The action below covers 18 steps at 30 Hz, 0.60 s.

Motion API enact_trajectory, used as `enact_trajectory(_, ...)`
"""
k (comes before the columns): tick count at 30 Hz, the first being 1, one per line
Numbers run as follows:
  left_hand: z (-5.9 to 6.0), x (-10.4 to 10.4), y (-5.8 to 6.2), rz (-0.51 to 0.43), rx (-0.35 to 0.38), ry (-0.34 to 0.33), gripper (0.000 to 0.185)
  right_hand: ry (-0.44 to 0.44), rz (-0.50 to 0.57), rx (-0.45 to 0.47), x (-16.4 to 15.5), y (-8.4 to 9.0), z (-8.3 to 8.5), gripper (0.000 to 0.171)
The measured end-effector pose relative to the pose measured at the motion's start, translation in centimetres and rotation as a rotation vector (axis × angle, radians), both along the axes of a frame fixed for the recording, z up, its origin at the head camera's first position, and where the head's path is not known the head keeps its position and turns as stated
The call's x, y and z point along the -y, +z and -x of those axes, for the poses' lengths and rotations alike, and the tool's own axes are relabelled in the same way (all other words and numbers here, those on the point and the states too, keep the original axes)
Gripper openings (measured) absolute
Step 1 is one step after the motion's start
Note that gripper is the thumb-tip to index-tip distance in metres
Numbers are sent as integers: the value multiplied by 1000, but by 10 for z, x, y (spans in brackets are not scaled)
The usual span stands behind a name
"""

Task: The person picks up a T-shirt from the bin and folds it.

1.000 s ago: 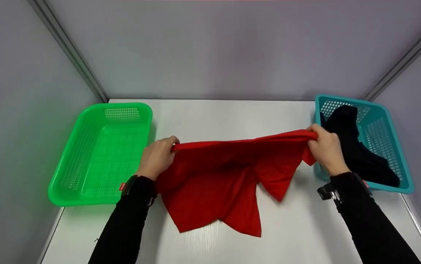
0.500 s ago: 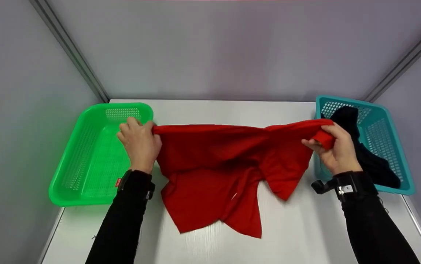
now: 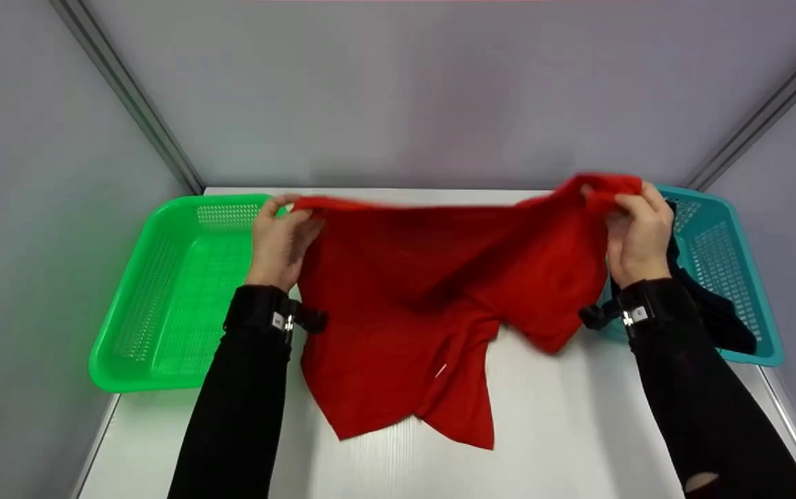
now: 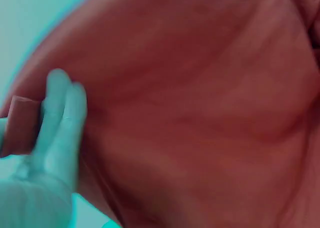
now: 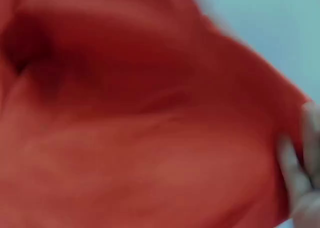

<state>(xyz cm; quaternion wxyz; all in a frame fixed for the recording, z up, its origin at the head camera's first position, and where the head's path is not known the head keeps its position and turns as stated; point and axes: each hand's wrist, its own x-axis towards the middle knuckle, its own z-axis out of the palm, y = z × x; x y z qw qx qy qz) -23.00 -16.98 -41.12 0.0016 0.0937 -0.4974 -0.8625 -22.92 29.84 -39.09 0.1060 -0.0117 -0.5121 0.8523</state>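
Grey partition walls are closing in a white tabletop (image 3: 578, 430) on three sides. Above its middle, a person in black sleeves is holding up a red fabric garment (image 3: 432, 277) by its top edge, so that the upper part is hanging in the air while the lower hem is lying on the table near the person. The left hand (image 3: 280, 239) is pinching the garment's left top corner, fingers curled over the edge; the left wrist view is showing those fingers (image 4: 62, 118) wrapped round a fold of the red cloth (image 4: 200, 113). The right hand (image 3: 637, 229) is gripping the right top corner, which is bunching over the fingertips; in the blurred right wrist view the fingers (image 5: 300, 173) are pressing against the cloth's edge (image 5: 150, 138). A green perforated plastic basket (image 3: 162, 298) is sitting at the left side of the table, just beside the left hand. A teal perforated plastic basket (image 3: 730, 249) is sitting at the right, behind the right hand, with a dark garment (image 3: 716, 315) lying inside it.
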Motion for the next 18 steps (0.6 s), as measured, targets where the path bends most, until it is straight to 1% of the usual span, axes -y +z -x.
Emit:
enact_trajectory(1,3,-2,2,19,-67,-23,52,27,-104,-24,4,2,5,53)
enact_trajectory(2,6,-4,3,78,-121,-46,66,49,-260,-28,7,4,11,65)
enact_trajectory(3,9,-6,3,168,-169,-70,78,81,-458,-11,9,5,16,76)
enact_trajectory(4,11,-8,3,286,-218,-88,86,121,-670,27,10,6,19,83)
enact_trajectory(5,13,-11,0,441,-252,-93,91,154,-861,75,10,7,22,87)
enact_trajectory(6,13,-14,-3,583,-269,-85,94,165,-1029,121,9,6,25,89)
enact_trajectory(7,12,-18,-8,724,-288,-82,94,158,-1167,139,9,5,28,85)
enact_trajectory(8,10,-22,-14,860,-299,-86,90,146,-1277,154,8,2,31,80)
enact_trajectory(9,8,-27,-22,979,-323,-100,87,142,-1325,167,7,-2,32,73)
enact_trajectory(10,6,-33,-32,1088,-347,-132,83,128,-1332,178,6,-7,33,67)
enact_trajectory(11,2,-39,-42,1183,-360,-190,78,109,-1331,184,5,-12,34,62)
enact_trajectory(12,-2,-44,-51,1248,-368,-271,73,90,-1331,187,5,-18,34,59)
enact_trajectory(15,-15,-56,-82,1443,-382,-545,63,53,-1323,186,5,-33,31,51)
enact_trajectory(16,-20,-59,-91,1493,-369,-626,61,31,-1327,169,6,-37,30,47)
enact_trajectory(17,-25,-59,-99,1528,-341,-696,61,7,-1335,163,8,-40,29,44)
enact_trajectory(18,-30,-58,-107,1554,-304,-751,61,-16,-1337,155,10,-42,28,40)
